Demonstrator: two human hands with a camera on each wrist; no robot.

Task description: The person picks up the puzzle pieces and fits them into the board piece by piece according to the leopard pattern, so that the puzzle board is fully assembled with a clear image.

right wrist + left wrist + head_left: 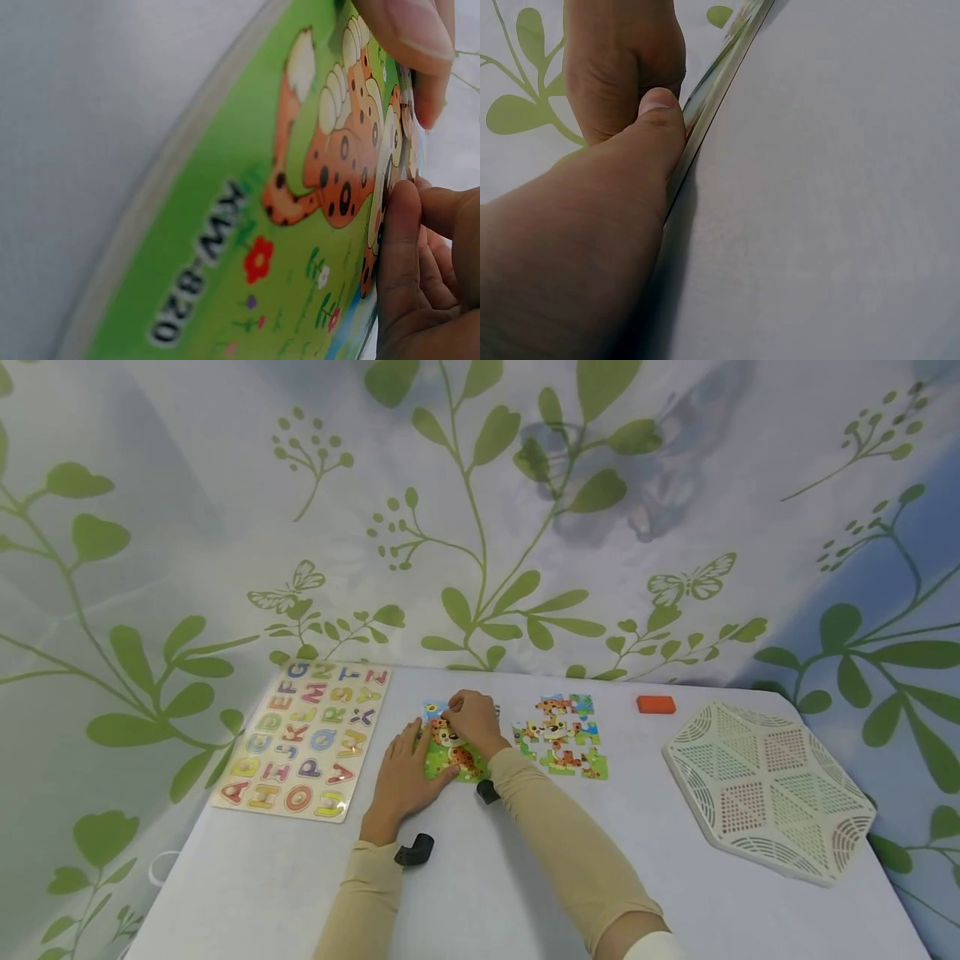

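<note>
A leopard picture puzzle board [462, 762] lies on the white table, its green printed face filling much of the right wrist view. My left hand [405, 777] rests along the board's left side with spread, straight fingers, its thumb on the near part. Over the upper part of the board, my right hand [474, 720] bends its fingers and pinches a puzzle piece, mostly hidden behind the fingertips. To the right of the board, several jigsaw pieces [557, 762] form a loose leopard picture with gaps between them.
An alphabet board [315, 760] with coloured letters lies at the left. Behind the loose pieces, to their right, sits a small orange block [656, 704]. A white perforated polygon-shaped board [772, 789] is at the far right. Leaf-patterned fabric [480, 527] rises behind the table.
</note>
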